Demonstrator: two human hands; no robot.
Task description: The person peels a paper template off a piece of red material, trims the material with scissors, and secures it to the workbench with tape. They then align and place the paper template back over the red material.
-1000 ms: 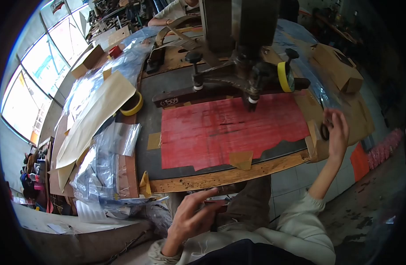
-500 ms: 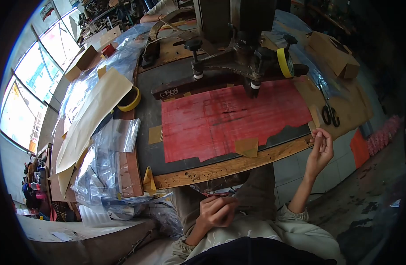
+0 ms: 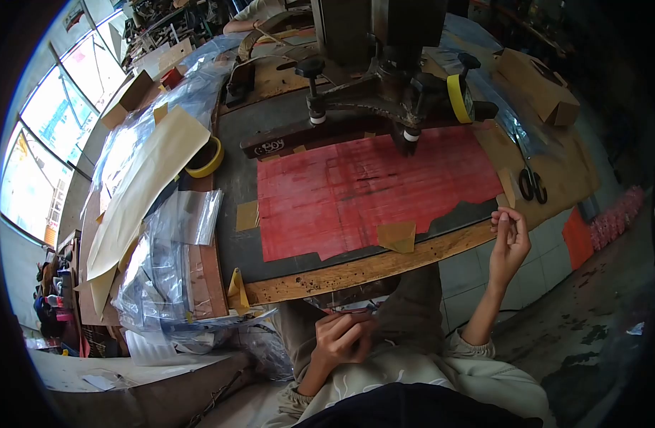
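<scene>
A red-painted sheet [image 3: 384,192] with dark streaks lies on the black board, its near edge cut irregularly. Pieces of tan tape [image 3: 396,237] stick at its edges. My right hand [image 3: 511,239] is raised at the table's right front corner, fingers curled and fingertips together beside a small tan tape strip [image 3: 508,189]; whether they grip anything is too small to make out. Low in front of my lap, my left hand [image 3: 344,338] is closed, and what its fingers hold, if anything, is hidden.
A dark metal clamp frame [image 3: 370,100] with knobs stands over the sheet's far edge. Yellow tape rolls [image 3: 457,100] hang on it and lie at left [image 3: 207,158]. Black-handled scissors [image 3: 533,185] rest at right. Plastic film [image 3: 156,264], cream paper [image 3: 145,189] and a cardboard box [image 3: 538,85] surround the board.
My right hand has shifted slightly left at the table corner. My left hand has moved a little left and stays closed. The view has shifted slightly; the red sheet lies as before.
</scene>
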